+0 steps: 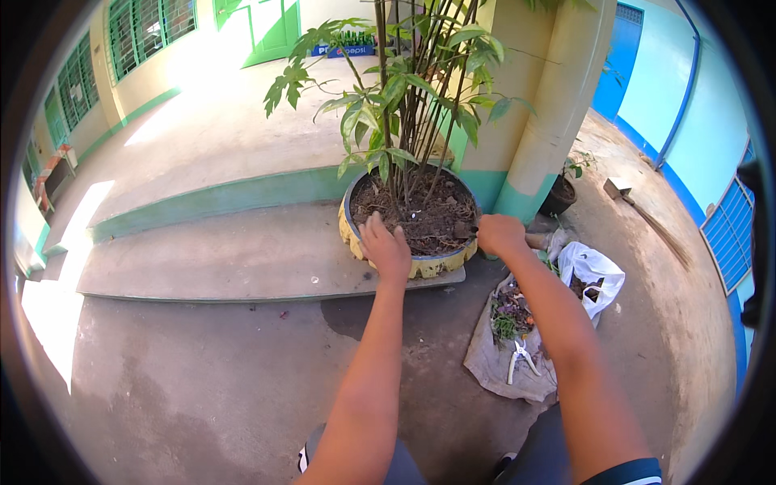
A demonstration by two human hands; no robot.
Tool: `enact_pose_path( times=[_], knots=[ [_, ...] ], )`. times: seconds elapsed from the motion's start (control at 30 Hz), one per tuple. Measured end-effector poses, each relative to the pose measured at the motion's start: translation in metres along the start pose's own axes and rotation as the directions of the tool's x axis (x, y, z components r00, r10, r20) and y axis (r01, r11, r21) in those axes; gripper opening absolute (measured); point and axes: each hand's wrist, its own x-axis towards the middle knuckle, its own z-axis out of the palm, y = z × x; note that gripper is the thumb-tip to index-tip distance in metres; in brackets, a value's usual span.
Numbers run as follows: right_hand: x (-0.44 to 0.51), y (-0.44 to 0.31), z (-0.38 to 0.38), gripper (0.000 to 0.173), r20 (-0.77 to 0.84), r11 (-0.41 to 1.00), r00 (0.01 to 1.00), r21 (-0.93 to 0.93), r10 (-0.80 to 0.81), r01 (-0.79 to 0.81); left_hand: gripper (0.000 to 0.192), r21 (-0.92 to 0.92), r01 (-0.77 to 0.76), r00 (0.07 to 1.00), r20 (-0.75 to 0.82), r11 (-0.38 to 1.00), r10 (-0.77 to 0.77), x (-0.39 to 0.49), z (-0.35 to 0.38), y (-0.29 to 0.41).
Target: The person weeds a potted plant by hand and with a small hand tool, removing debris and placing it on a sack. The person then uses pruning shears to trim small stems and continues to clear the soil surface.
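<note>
A round planter (439, 265) with a scalloped yellow side and a blue-grey rim stands on the low concrete step. Dark soil (433, 233) with dry roots and clods fills it around several thin upright stems (418, 115) with green leaves. My left hand (386, 247) is over the planter's near left rim, fingers apart, holding nothing. At the right rim my right hand (502, 235) is curled into a fist around what looks like a hand tool; only a short dark part shows at the soil's edge, and the rest is hidden.
A cloth sack (485, 361) on the floor at right bears plant scraps (506, 321) and pruning shears (521, 362). Beside them is a white plastic bag (591, 267) with soil. A pillar (548, 103) rises behind the planter. Farther right lie a potted plant (559, 197) and a stick broom (658, 230).
</note>
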Motion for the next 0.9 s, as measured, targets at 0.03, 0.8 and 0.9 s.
enact_pose_path(
  times=[0.03, 0.8, 0.9],
  knots=[
    [-0.001, 0.008, 0.004, 0.024, 0.039, 0.995, 0.999, 0.096, -0.017, 0.014, 0.062, 0.006, -0.028, 0.999, 0.041, 1.0, 0.028, -0.005, 0.006, 0.009],
    [0.024, 0.072, 0.016, 0.022, -0.064, 0.883, 0.977, 0.418, -0.204, 0.212, 0.107, 0.371, -0.266, 0.925, 0.358, 0.89, 0.127, -0.036, 0.02, 0.033],
    [0.033, 0.076, 0.014, 0.019, -0.225, 0.918, 0.934, 0.222, -0.278, 0.327, 0.108, 0.41, -0.252, 0.916, 0.392, 0.877, 0.08, -0.033, 0.019, 0.035]
  ],
)
